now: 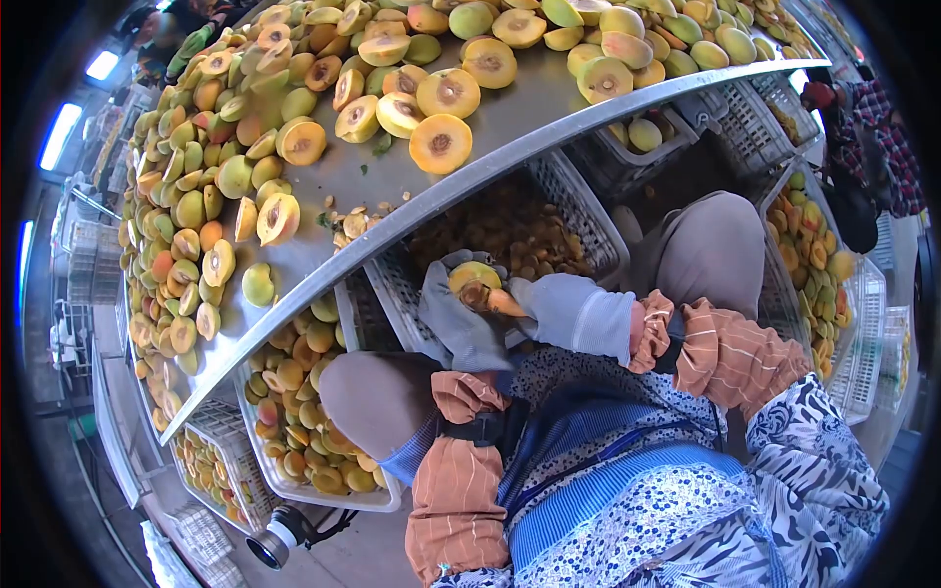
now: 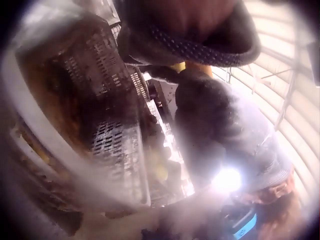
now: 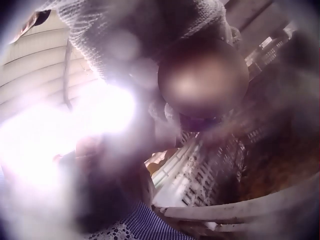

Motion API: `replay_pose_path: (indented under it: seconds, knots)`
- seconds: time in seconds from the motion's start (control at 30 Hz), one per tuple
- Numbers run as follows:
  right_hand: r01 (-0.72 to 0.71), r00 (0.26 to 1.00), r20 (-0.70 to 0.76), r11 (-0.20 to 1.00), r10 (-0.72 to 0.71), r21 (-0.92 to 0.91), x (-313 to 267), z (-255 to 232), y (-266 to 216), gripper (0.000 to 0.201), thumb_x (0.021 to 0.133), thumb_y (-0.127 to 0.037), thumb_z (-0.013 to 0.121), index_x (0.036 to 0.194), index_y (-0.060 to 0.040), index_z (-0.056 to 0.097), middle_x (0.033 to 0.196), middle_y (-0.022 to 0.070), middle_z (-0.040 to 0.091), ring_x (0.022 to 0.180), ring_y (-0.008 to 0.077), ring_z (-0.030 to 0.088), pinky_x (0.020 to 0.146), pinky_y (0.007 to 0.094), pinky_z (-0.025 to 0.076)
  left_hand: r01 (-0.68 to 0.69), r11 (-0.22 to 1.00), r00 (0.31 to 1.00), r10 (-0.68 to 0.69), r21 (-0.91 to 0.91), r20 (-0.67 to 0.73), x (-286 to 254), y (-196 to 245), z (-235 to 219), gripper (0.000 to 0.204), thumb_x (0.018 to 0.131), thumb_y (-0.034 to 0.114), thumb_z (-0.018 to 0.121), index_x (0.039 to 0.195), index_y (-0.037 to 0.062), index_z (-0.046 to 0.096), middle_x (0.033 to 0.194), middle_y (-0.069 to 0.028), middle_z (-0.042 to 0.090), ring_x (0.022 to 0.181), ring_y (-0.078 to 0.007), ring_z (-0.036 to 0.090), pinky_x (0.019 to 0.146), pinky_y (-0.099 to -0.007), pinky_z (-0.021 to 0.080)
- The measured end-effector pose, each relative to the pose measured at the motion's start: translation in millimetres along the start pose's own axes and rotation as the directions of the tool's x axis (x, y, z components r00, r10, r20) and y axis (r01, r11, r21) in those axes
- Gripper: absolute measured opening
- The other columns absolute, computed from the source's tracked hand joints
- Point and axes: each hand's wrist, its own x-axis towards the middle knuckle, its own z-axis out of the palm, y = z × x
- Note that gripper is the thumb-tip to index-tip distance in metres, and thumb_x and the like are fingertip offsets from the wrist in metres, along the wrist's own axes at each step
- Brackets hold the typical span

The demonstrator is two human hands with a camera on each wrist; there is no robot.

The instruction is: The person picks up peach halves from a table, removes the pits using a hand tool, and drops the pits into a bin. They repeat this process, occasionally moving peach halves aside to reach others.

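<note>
Both hands wear grey gloves and meet over a crate of brown pits and scraps [image 1: 515, 230] between the knees. My left hand [image 1: 456, 318] holds a yellow peach half [image 1: 474, 271], its cut side turned up. In my right hand [image 1: 578, 309] is a small tool with an orange-brown handle [image 1: 506, 303]; its working end lies at the dark centre of the peach half. The right wrist view shows a blurred round brown knob [image 3: 202, 80] close under the glove. Glare washes out much of both wrist views, and the fingers largely hide the tool's grip.
A metal table [image 1: 338, 181] with a raised edge [image 1: 510, 152] curves ahead, heaped with halved peaches [image 1: 441, 144]. Crates of peach halves stand at the left [image 1: 314, 392] and right [image 1: 809, 255]. A camera-like device [image 1: 279, 537] shows at lower left. Another person [image 1: 882, 137] is at far right.
</note>
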Motion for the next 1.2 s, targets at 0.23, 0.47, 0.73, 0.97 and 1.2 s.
replay_pose_path:
  seconds: [0.23,0.47,0.73,0.97,1.2]
  knots:
    - [0.065,0.998,-0.028,0.969,-0.06,0.237,9.6,20.5,9.6,0.035,0.074,-0.022,0.057,0.097,0.0032,0.047,0.081,0.0223,0.058,0.077,0.0368,0.056,0.066,0.037,0.044,-0.181,0.971,0.975,0.198,0.16,-0.103,-18.8,7.9,18.6,0.035,0.089,0.034,0.036,0.089,0.0023,0.051,0.074,-0.0134,0.057,0.06,-0.0236,0.057,0.049,-0.0311,0.048]
    - [0.055,0.998,-0.024,0.981,-0.052,0.184,13.7,20.7,9.3,0.038,0.074,-0.022,0.057,0.1,0.0032,0.047,0.083,0.0219,0.058,0.079,0.0366,0.056,0.068,0.0364,0.044,-0.291,0.95,0.947,0.303,0.117,-0.105,-12.4,0.5,10.7,0.044,0.088,0.039,0.035,0.085,-0.0011,0.052,0.073,-0.0138,0.058,0.057,-0.0211,0.058,0.049,-0.0285,0.049]
    - [0.074,0.997,-0.054,0.947,-0.061,0.311,15.7,36.3,15.0,0.03,0.073,-0.018,0.056,0.095,0.0018,0.051,0.082,0.0209,0.058,0.076,0.0318,0.056,0.066,0.0338,0.043,-0.127,0.987,0.99,0.132,0.095,-0.049,-3.0,-3.4,0.3,0.047,0.087,0.044,0.037,0.089,-0.0003,0.053,0.075,-0.0131,0.059,0.056,-0.0213,0.057,0.047,-0.028,0.048]
    - [0.127,0.989,-0.111,0.948,-0.098,0.293,14.6,32.1,13.6,0.027,0.074,-0.02,0.054,0.09,0.0016,0.052,0.071,0.0169,0.058,0.066,0.0286,0.058,0.06,0.0324,0.046,-0.267,0.948,0.956,0.283,0.174,-0.073,-2.9,-7.1,3.6,0.044,0.088,0.04,0.037,0.086,-0.0001,0.053,0.076,-0.0116,0.058,0.059,-0.0197,0.057,0.048,-0.0268,0.047]
    - [-0.1,0.986,0.166,0.848,0.014,0.52,8.6,25.3,14.3,0.028,0.077,-0.023,0.053,0.088,0.0026,0.053,0.06,0.0097,0.056,0.049,0.0195,0.056,0.046,0.0289,0.043,-0.349,0.909,0.936,0.352,0.228,0.027,-5.6,-6.1,0.6,0.042,0.09,0.038,0.031,0.09,0.0007,0.051,0.077,-0.0119,0.057,0.063,-0.0206,0.058,0.054,-0.0266,0.048]
